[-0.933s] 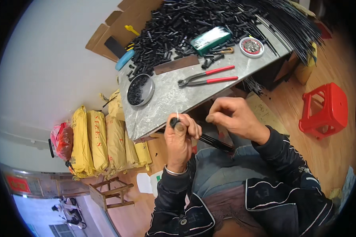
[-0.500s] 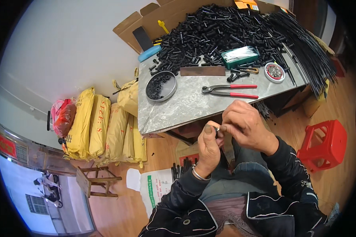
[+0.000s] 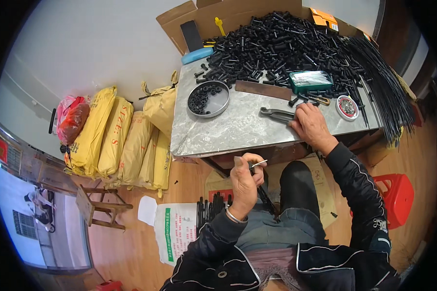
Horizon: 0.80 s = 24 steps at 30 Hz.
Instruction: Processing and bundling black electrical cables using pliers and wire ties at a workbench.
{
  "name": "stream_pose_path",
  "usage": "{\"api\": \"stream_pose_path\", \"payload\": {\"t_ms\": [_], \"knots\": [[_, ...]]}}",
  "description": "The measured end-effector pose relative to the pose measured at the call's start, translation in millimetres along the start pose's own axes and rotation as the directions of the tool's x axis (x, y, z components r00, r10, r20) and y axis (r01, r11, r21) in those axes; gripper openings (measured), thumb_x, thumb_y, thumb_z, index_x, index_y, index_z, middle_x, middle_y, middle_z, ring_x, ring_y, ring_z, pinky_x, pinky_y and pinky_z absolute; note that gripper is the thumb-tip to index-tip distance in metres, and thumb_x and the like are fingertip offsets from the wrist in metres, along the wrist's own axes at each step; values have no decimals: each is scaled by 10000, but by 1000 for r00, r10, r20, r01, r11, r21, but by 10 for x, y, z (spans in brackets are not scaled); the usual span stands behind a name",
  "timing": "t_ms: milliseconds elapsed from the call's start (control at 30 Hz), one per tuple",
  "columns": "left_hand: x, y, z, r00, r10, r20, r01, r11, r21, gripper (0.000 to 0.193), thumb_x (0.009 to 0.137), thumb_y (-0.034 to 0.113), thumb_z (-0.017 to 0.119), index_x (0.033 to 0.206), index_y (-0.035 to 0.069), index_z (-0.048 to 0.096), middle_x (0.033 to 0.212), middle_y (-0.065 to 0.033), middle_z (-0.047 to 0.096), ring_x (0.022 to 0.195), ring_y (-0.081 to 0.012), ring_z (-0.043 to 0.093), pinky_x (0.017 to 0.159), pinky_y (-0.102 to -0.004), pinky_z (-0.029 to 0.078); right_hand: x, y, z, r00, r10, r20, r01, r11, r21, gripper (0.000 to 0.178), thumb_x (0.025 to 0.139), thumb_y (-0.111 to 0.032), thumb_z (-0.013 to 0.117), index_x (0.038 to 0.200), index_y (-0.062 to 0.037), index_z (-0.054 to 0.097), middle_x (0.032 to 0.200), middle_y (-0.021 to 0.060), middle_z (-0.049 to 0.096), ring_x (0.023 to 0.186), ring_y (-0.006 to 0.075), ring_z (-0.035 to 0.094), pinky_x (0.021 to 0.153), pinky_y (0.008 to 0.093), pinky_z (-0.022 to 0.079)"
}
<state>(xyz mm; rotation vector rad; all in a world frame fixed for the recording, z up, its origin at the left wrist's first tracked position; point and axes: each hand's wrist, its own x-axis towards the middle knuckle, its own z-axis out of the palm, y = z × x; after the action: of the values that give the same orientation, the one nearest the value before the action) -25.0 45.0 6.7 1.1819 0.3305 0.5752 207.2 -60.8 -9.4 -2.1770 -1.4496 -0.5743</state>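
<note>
My left hand (image 3: 244,186) is closed above my lap, gripping a slim black rod (image 3: 264,195) that hangs down toward my thighs. A thin pale pin (image 3: 260,163) sticks out past its fingertips. Over at the table's front edge, my right hand (image 3: 313,125) is wrapped round the handles of the pincers (image 3: 276,114). Their dark jaws point left, and the red grips are covered by my fingers. Just behind that hand are a flat brown metal bar (image 3: 263,89) and a green box (image 3: 310,88) of thin white pins.
A large heap of black plastic pieces (image 3: 281,48) covers the table's back, with long black rods (image 3: 383,87) at right. A round tin (image 3: 222,109) holds black rings; a small dish (image 3: 347,107) holds metal bits. Yellow sacks (image 3: 119,136), a wooden stool (image 3: 99,206) and a red stool (image 3: 398,199) stand around.
My right hand has left my left hand and moved up to the table, onto the pincers' handles. The left hand keeps its grip, and the pale pin now shows. The view has shifted.
</note>
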Motion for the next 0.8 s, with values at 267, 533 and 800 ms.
{"api": "stream_pose_path", "payload": {"t_ms": [267, 533, 800], "knots": [[110, -18, -59, 999, 2, -42, -3, 999, -32, 669, 993, 594, 275, 862, 4, 562, 542, 52, 321, 463, -40, 276, 448, -210, 240, -192, -556, -624, 953, 242, 181, -302, 805, 511, 249, 781, -21, 680, 885, -30, 454, 716, 98, 474, 598, 195, 477, 553, 304, 399], [105, -44, 100, 997, -18, -70, 24, 996, 82, 631, 980, 617, 272, 856, 50, 519, 548, 5, 396, 431, -71, 293, 419, -240, 246, -270, -605, -1056, 984, -165, 67, 159, 984, 85, 453, 528, 14, 731, 891, -97, 484, 955, 68, 536, 876, 269, 527, 796, 389, 390], [107, -75, 74, 1000, -6, -10, 6, 997, 80, 645, 974, 633, 259, 879, 52, 524, 540, 8, 375, 434, -74, 264, 432, -238, 238, -229, -547, -1128, 963, -266, 35, 268, 956, -116, 247, 655, -63, 680, 840, -93, 520, 906, 50, 549, 830, 245, 536, 759, 367, 408]]}}
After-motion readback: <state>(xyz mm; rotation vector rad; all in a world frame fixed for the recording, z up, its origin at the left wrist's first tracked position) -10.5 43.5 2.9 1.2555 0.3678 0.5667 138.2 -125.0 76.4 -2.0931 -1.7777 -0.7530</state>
